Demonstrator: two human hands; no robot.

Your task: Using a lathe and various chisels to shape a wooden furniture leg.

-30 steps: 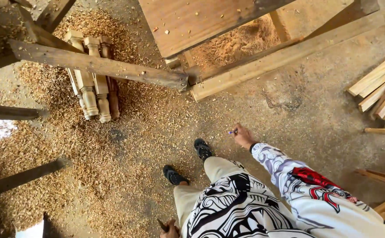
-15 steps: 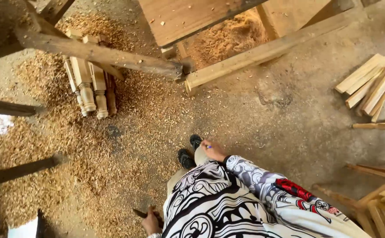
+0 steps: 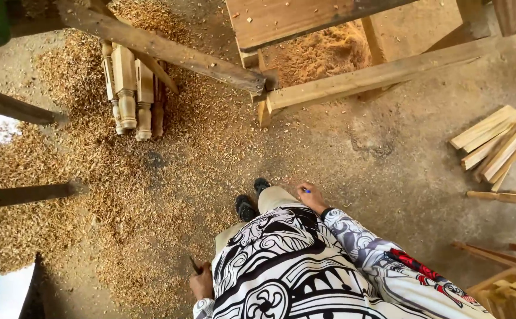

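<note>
On the sawdust-strewn concrete floor point(image 3: 388, 177) we stand, black shoes point(image 3: 252, 201) pointing at the bundle of pale turned wooden spindles point(image 3: 131, 88). Our right hand point(image 3: 312, 198) is closed on a small blue pen-like thing point(image 3: 306, 191), resting by the thigh. Our left hand point(image 3: 202, 282) is clamped on a thin dark tool point(image 3: 194, 264), possibly a chisel; too small to tell. Loose shavings could make us slip. Versus a second ago, our right hand has pulled in to the leg and the view has shifted.

Dirt floor point(image 3: 388, 177), scattered sawdust point(image 3: 63, 195), wooden workbench point(image 3: 305, 18), stacked planks point(image 3: 497, 147)
</note>
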